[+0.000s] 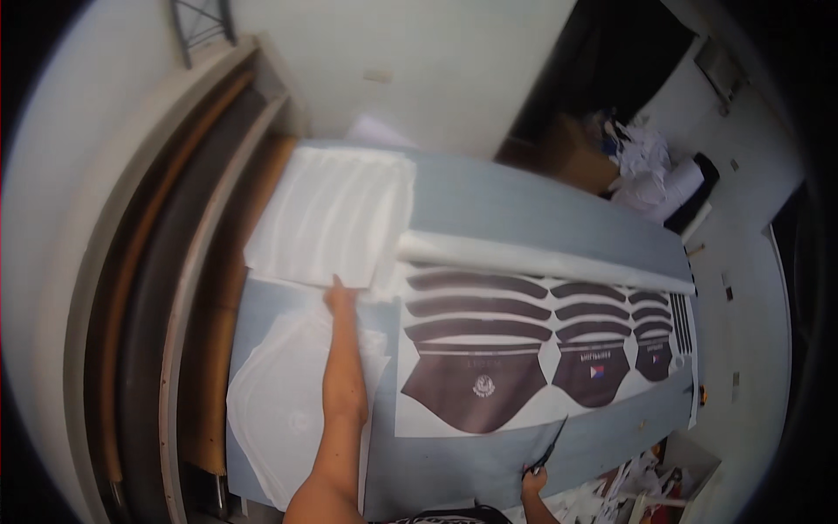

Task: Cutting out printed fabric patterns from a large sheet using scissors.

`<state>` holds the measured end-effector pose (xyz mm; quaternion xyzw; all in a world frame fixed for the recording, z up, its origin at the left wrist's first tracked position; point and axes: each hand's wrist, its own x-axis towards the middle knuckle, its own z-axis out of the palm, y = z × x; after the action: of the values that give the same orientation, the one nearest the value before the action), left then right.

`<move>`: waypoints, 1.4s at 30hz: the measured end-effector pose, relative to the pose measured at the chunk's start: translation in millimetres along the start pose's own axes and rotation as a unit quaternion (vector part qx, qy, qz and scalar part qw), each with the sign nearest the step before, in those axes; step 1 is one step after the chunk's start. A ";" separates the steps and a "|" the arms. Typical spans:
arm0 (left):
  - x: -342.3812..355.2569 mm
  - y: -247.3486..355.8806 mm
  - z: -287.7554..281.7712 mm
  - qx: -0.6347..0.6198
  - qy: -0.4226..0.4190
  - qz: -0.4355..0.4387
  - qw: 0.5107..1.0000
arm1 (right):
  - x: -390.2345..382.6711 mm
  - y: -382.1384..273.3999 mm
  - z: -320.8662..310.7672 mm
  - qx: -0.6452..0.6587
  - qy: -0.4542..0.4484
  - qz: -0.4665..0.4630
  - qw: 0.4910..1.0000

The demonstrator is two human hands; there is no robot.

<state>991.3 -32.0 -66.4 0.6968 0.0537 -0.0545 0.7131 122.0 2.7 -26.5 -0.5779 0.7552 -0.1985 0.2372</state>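
My left hand (340,295) reaches forward to the near edge of a white sheet (336,210) on the far left of the table. One finger or thumb lies on top of that edge, and the hand appears closed on it. Faint curved shapes show on the sheet. Down by the table's front edge, my right hand (535,479) is closed round the dark handles of scissors (547,456). Their blades point up and away, close to a large white sheet printed with dark maroon garment pieces (478,375). Curved strips and shield-like panels make up the print.
Under my left forearm lies a stack of pale cut pieces (284,397). A white roll (541,260) runs along the printed sheet's far side on the blue-grey table (497,196). Left stands a rack with long rolls (161,262). Scraps (642,476) fill a bin at the front right.
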 end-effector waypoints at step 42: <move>-824.8 -83.1 85.4 -0.173 -0.248 -0.511 0.805 | 78.0 218.6 -331.8 0.300 -0.075 0.080 0.948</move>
<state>163.5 -116.8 -20.8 0.3969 0.2315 -0.5718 0.6797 -260.3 -8.9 106.3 -0.4308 0.6846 -0.3525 0.4706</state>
